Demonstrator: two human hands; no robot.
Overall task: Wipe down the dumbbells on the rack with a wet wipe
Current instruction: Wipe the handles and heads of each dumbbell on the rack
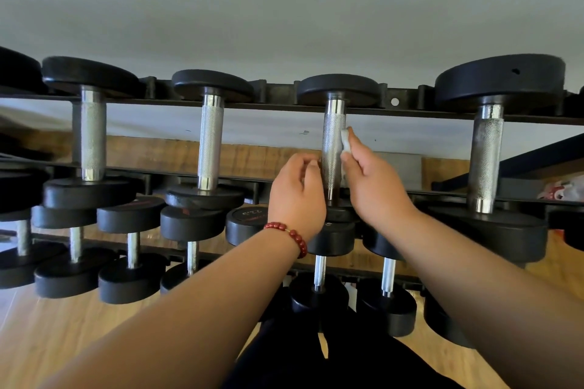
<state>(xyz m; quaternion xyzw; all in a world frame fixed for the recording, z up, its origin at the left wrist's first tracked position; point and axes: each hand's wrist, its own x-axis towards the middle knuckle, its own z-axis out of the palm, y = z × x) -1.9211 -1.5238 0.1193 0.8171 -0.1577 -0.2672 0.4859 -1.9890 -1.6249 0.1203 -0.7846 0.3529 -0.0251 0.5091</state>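
Forearms are closest on my feed, red bead bracelet on the left wrist. Right hand pinches the wet wipe against an upper-row dumbbell handle. Left hand sits curled just left of it, can't tell if it's gripping anything.

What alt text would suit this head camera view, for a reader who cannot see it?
A right hand holds a white wet wipe against a racked dumbbell's steel handle. The left hand, wearing a red bead bracelet, curls beside it.
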